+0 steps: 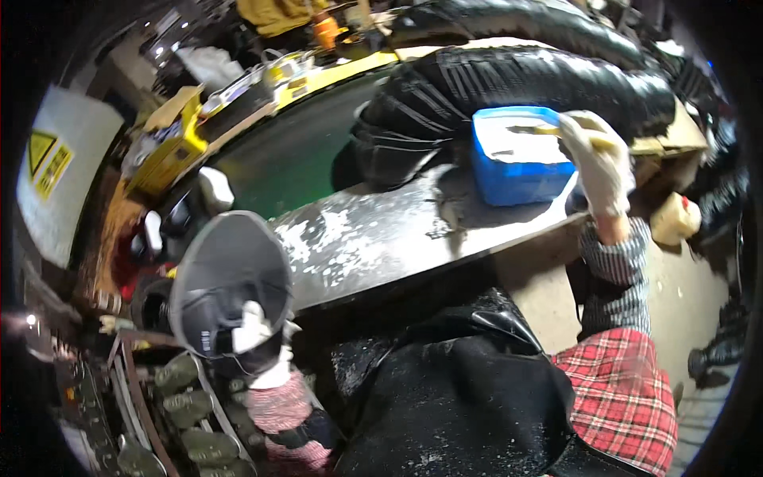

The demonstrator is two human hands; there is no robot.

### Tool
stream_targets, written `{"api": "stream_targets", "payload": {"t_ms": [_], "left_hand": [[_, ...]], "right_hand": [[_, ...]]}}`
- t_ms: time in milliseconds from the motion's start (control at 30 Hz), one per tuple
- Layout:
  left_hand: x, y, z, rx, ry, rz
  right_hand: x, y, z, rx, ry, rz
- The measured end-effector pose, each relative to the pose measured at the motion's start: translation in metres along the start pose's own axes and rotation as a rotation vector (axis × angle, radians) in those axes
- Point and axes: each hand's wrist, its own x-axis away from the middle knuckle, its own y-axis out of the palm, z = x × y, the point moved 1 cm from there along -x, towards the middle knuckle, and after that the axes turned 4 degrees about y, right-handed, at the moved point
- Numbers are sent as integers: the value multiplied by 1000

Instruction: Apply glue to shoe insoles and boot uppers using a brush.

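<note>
My left hand (256,330), in a white glove, grips a dark boot-like piece (230,262) with a wide, grey-lined opening. The thumb lies over its inner wall, and the other fingers are mostly hidden behind it. My right hand (598,159), also gloved in white, is closed around the light handle of a small brush (545,129). The brush lies across the top of a blue plastic tub (520,187), its dark tip above the white contents. This tub stands on the right part of a metal-topped bench (373,242) spotted with white.
Behind the tub lies a thick, ribbed black hose (524,79). A dark green belt (310,143) runs past the bench. Lower left, a metal rack (131,389) carries several dull green, foot-shaped pieces (211,447). A cream jug (675,219) stands at right.
</note>
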Motion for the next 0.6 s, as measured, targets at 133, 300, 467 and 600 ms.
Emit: {"api": "stream_targets", "payload": {"t_ms": [133,300,467,600], "left_hand": [[69,26,-45,149,-204,-117],[117,4,-65,-570,460,-424],[145,-13,-79,-395,-143,-310],[157,6,-78,150,-580,-260]], "right_hand": [[-19,-1,31,207,55,-137],[22,-24,13,386,-140,73],[54,2,-15,143,-83,83],[65,105,-73,-311,-238,-404]]}}
